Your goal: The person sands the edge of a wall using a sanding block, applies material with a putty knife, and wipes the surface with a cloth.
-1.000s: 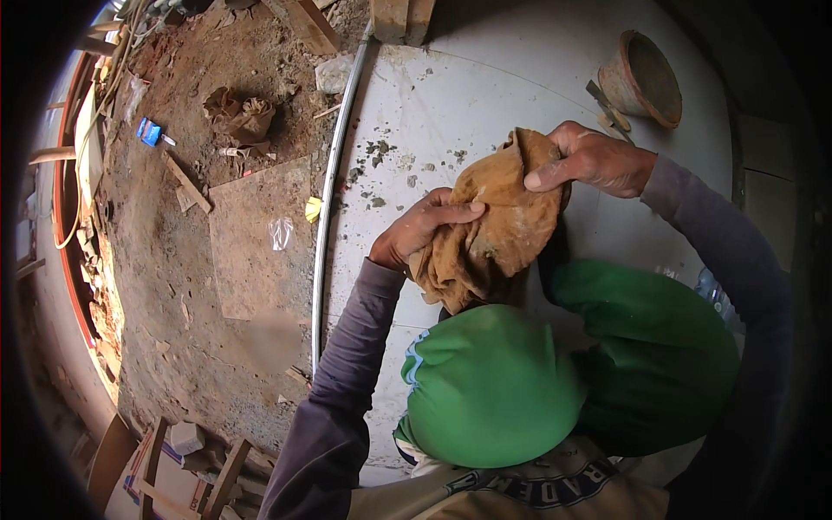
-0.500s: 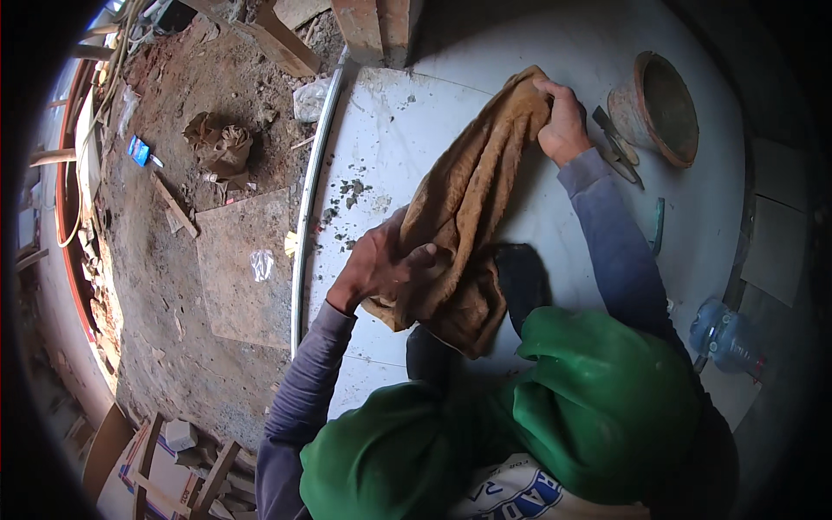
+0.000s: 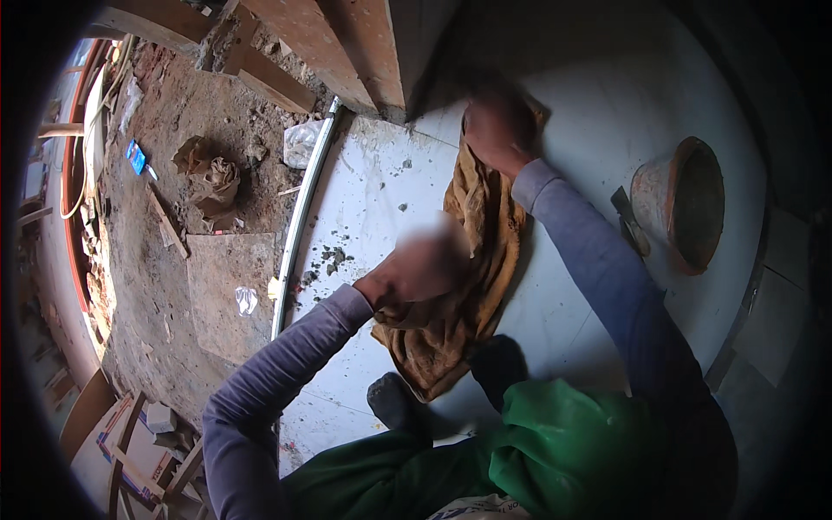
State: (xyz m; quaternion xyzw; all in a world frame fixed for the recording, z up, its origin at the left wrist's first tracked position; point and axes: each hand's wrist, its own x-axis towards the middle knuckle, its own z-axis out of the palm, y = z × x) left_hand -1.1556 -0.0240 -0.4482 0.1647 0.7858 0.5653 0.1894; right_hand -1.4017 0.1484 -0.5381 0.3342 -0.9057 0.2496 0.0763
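A long brown towel [image 3: 494,247] stretches over the white tiled floor [image 3: 576,286], its crumpled lower end lying between my feet. Its far end is gripped in my right hand [image 3: 501,130], which is blurred and close to the base of a post. My left hand [image 3: 425,264], closed and also smeared by motion, holds the towel's left edge around its middle. Fingertips of both hands are hard to make out.
Right of the towel, a clay-coloured bucket [image 3: 654,199] lies tipped on its side, a trowel [image 3: 630,221] beside it. A concrete post [image 3: 347,56] stands ahead. Dark crumbs [image 3: 328,258] litter the tiles near a metal edge strip [image 3: 299,208]; dirt ground lies beyond, with crumpled brown paper [image 3: 212,182].
The towel has come down from being held up to lying along the floor. My right hand has moved forward and left toward the post; my left hand has shifted right. My view has tilted forward.
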